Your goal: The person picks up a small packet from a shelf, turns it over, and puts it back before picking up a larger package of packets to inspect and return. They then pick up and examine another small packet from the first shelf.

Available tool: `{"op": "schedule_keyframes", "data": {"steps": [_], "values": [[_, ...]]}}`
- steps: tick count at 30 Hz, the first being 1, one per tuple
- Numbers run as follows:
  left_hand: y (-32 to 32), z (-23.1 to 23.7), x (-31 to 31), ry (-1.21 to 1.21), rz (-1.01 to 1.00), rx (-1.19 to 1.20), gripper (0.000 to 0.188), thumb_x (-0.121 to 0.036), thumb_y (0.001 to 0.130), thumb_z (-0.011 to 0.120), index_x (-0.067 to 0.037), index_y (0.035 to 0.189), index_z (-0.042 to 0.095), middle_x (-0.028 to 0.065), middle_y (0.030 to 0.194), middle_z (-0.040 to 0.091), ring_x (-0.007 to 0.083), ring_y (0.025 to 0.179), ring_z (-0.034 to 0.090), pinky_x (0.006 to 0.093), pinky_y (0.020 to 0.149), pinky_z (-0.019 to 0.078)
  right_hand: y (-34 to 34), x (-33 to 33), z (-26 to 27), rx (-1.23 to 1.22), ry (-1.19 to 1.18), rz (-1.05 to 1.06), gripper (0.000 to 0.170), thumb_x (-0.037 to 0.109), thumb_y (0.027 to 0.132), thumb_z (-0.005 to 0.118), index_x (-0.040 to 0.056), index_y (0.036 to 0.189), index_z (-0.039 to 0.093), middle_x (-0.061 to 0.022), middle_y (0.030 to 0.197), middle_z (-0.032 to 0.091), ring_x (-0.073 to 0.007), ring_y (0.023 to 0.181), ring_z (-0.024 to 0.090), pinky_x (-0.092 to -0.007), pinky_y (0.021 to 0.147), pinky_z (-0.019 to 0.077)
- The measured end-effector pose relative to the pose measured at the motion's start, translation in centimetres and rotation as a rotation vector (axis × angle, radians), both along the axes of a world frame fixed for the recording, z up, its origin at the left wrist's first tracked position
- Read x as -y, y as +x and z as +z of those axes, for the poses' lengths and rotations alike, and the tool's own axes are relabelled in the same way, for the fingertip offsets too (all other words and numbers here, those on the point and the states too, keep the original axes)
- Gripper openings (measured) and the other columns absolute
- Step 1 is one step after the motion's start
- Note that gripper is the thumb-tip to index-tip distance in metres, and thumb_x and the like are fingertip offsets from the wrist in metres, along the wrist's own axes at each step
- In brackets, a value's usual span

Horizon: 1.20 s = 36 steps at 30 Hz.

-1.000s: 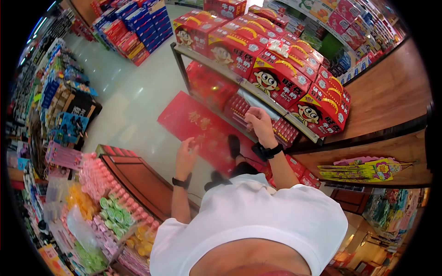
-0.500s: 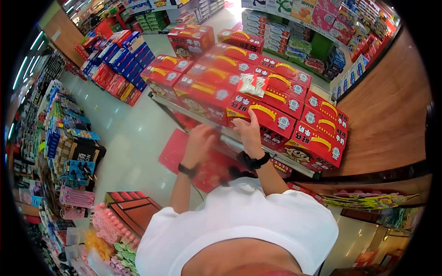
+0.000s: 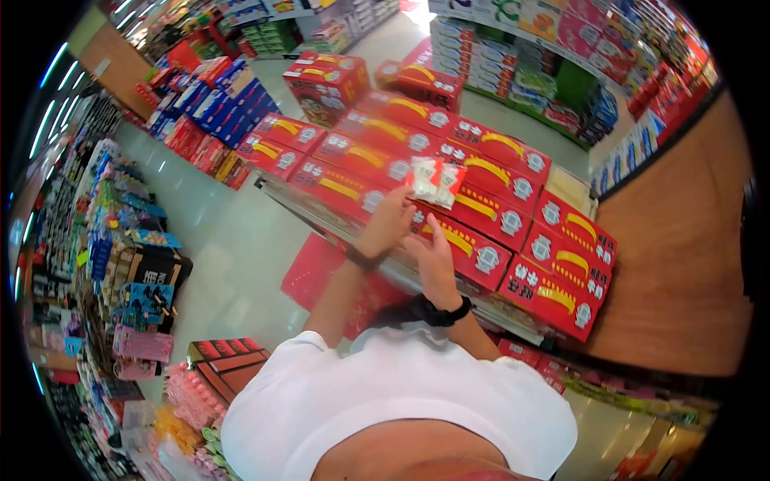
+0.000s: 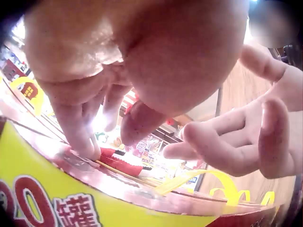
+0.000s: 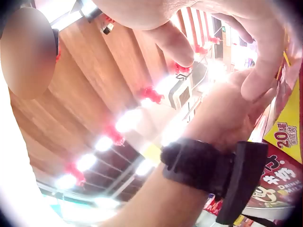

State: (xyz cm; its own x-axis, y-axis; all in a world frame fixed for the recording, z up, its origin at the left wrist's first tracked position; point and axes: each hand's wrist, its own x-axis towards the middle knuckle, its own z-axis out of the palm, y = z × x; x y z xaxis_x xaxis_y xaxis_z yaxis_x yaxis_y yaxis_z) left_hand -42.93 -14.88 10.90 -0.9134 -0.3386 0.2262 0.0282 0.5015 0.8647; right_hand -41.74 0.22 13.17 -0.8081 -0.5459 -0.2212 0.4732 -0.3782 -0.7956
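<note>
Two small red-and-white packets (image 3: 435, 183) lie side by side on top of red milk cartons (image 3: 457, 248) with yellow carry handles. My left hand (image 3: 389, 220) reaches over the front cartons, its fingertips right at the packets' near edge. In the left wrist view its fingers point down onto a carton top beside a red packet (image 4: 124, 165), thumb apart from them. My right hand (image 3: 433, 260) is just to the right, fingers loosely extended over the front carton, holding nothing. The right wrist view shows the right fingers (image 5: 266, 56) overlapping my left hand (image 5: 222, 111).
The cartons stand on a metal-edged rack (image 3: 281, 204). At the right rises a wooden panel (image 3: 678, 264). Blue and red boxes (image 3: 210, 108) are piled across the aisle floor (image 3: 216, 248). Crowded shelves (image 3: 112, 232) run along the left.
Both hands have moved forward and up from in front of the rack to over the cartons. My left hand has swung right to the packets. The view has tilted up toward the carton tops.
</note>
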Motion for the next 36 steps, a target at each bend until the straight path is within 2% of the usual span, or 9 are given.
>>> {"op": "schedule_keyframes", "data": {"steps": [7, 13, 18, 20, 22, 25, 29, 33, 36], "values": [[0.9, 0.0, 0.0, -0.209, 0.075, -0.002, 0.030, -0.008, 0.088, 0.065, 0.004, 0.115, 0.059, 0.0231, 0.103, 0.065, 0.0367, 0.095, 0.066, 0.0421, 0.082, 0.0526, -1.0, -0.2, 1.3, 0.052, 0.020, 0.056, 0.072, 0.007, 0.093, 0.062, -0.0060, 0.152, 0.022, -0.0172, 0.138, 0.048, -0.0192, 0.109, 0.062, -0.0260, 0.079, 0.0559], [4.8, 2.2, 0.4, -0.197, 0.372, -0.126, 0.018, -0.015, 0.087, 0.071, -0.002, 0.098, 0.068, 0.0148, 0.088, 0.069, 0.0307, 0.078, 0.068, 0.0358, 0.070, 0.0539, -0.5, 0.2, 0.5, 0.132, -0.022, 0.096, 0.073, 0.007, 0.094, 0.058, -0.0072, 0.153, 0.017, -0.0197, 0.154, 0.029, -0.0237, 0.117, 0.059, -0.0337, 0.086, 0.0559], [10.7, 3.2, -0.2, -0.216, 0.507, -0.099, 0.015, -0.014, 0.087, 0.071, -0.004, 0.097, 0.067, 0.0135, 0.091, 0.068, 0.0293, 0.080, 0.067, 0.0374, 0.069, 0.0530, 0.6, 2.1, -2.3, 0.383, -0.181, 0.289, 0.028, 0.016, 0.094, 0.059, 0.0081, 0.119, 0.051, -0.0066, 0.107, 0.066, -0.0229, 0.096, 0.066, -0.0355, 0.079, 0.0537], [13.2, 3.7, -1.0, -0.251, 0.565, -0.178, 0.013, -0.013, 0.087, 0.072, -0.004, 0.096, 0.067, 0.0124, 0.090, 0.068, 0.0284, 0.078, 0.067, 0.0370, 0.069, 0.0530, 1.9, 2.7, -4.3, 0.162, -0.153, 0.373, 0.029, 0.017, 0.094, 0.059, 0.0079, 0.120, 0.052, -0.0064, 0.106, 0.066, -0.0217, 0.092, 0.066, -0.0347, 0.077, 0.0531], [15.8, 3.2, -1.6, -0.278, 0.642, -0.269, 0.014, -0.010, 0.087, 0.072, -0.004, 0.099, 0.068, 0.0111, 0.093, 0.069, 0.0257, 0.078, 0.068, 0.0350, 0.069, 0.0540, 3.3, 3.4, -4.5, 0.383, -0.184, 0.404, 0.027, 0.016, 0.094, 0.058, 0.0083, 0.119, 0.053, -0.0053, 0.102, 0.066, -0.0196, 0.085, 0.065, -0.0332, 0.073, 0.0525], [20.1, 2.6, -2.9, 0.087, 0.822, -0.381, 0.010, 0.001, 0.084, 0.074, -0.001, 0.092, 0.069, 0.0089, 0.087, 0.072, 0.0153, 0.076, 0.068, 0.0263, 0.068, 0.0545, 6.3, 3.9, -2.8, 0.361, -0.061, 0.473, 0.039, 0.015, 0.098, 0.057, 0.0068, 0.134, 0.045, -0.0064, 0.101, 0.062, -0.0199, 0.086, 0.064, -0.0322, 0.071, 0.0534], [28.6, 3.2, -6.2, -0.098, 0.994, -0.476, 0.015, 0.008, 0.083, 0.074, -0.001, 0.093, 0.068, 0.0093, 0.091, 0.072, 0.0120, 0.080, 0.066, 0.0244, 0.072, 0.0545, 11.5, 4.9, -2.0, 0.349, -0.171, 0.692, 0.032, 0.014, 0.097, 0.057, 0.0069, 0.127, 0.049, -0.0060, 0.098, 0.062, -0.0179, 0.082, 0.064, -0.0287, 0.067, 0.0519], [38.0, 2.4, -11.1, -0.133, 1.166, -0.677, 0.028, 0.008, 0.083, 0.073, 0.001, 0.108, 0.064, 0.0149, 0.119, 0.065, 0.0137, 0.089, 0.065, 0.0255, 0.078, 0.0538, 19.4, 4.3, 0.9, 0.285, -0.060, 0.912, 0.027, 0.008, 0.093, 0.060, 0.0056, 0.120, 0.055, -0.0025, 0.091, 0.064, -0.0124, 0.078, 0.063, -0.0273, 0.066, 0.0513], [42.9, 6.1, -17.6, 0.370, 1.492, -0.692, 0.036, 0.002, 0.085, 0.074, 0.003, 0.119, 0.060, 0.0166, 0.133, 0.056, 0.0164, 0.097, 0.065, 0.0270, 0.083, 0.0530, 25.5, 2.0, 1.3, 0.176, -0.019, 1.131, 0.026, 0.011, 0.097, 0.056, 0.0062, 0.122, 0.055, -0.0076, 0.102, 0.067, -0.0200, 0.086, 0.067, -0.0304, 0.074, 0.0536]]}}
